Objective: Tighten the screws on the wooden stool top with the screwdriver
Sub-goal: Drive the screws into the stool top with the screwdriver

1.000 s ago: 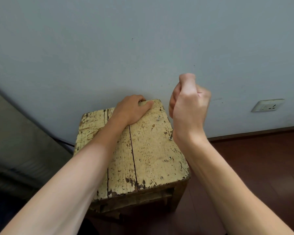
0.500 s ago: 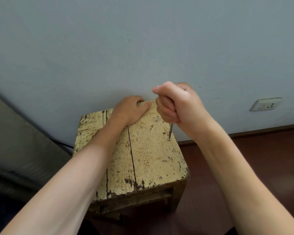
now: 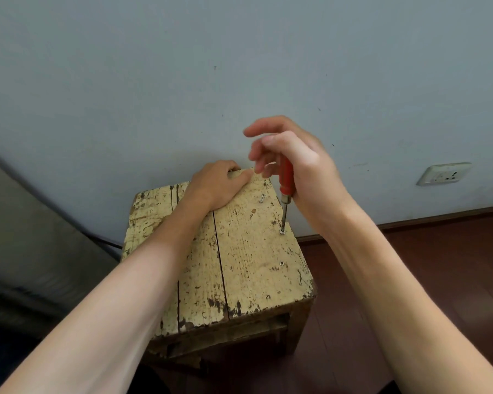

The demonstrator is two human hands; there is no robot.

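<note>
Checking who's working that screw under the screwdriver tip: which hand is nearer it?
Right. The right hand holds the screwdriver just above the screw; the left hand grips the stool top at its far edge.

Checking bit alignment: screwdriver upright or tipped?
Roughly upright. The screwdriver stands with its tip on a screw near the right edge of the stool, red handle in the right hand.
</note>
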